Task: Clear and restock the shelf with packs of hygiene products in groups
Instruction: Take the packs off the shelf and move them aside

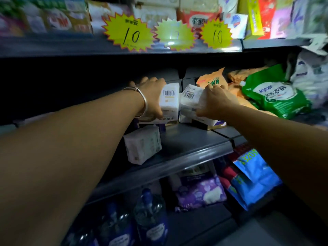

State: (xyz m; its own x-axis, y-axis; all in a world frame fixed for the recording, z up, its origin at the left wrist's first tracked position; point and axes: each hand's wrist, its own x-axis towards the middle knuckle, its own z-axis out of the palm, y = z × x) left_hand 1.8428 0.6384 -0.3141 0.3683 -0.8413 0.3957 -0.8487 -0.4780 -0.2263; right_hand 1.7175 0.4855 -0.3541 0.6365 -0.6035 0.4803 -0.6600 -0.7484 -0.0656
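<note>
Both my arms reach into the dark middle shelf (195,150). My left hand (150,96), with a silver bangle on the wrist, grips a white pack with a barcode (169,102) from its left side. My right hand (215,102) grips a second white barcode pack (190,98) from its right side, tilted. The two packs touch at the middle of the shelf, above other packs that I see only in part. A pale lilac pack (142,144) stands alone nearer the shelf's front edge, below my left forearm.
Orange bags (211,80) and a green refill pouch (275,96) lie at the shelf's right. The shelf above carries boxes and yellow starburst price tags (131,34). Below are blue bottles (150,215), a purple pack (200,190) and a blue bag (253,178).
</note>
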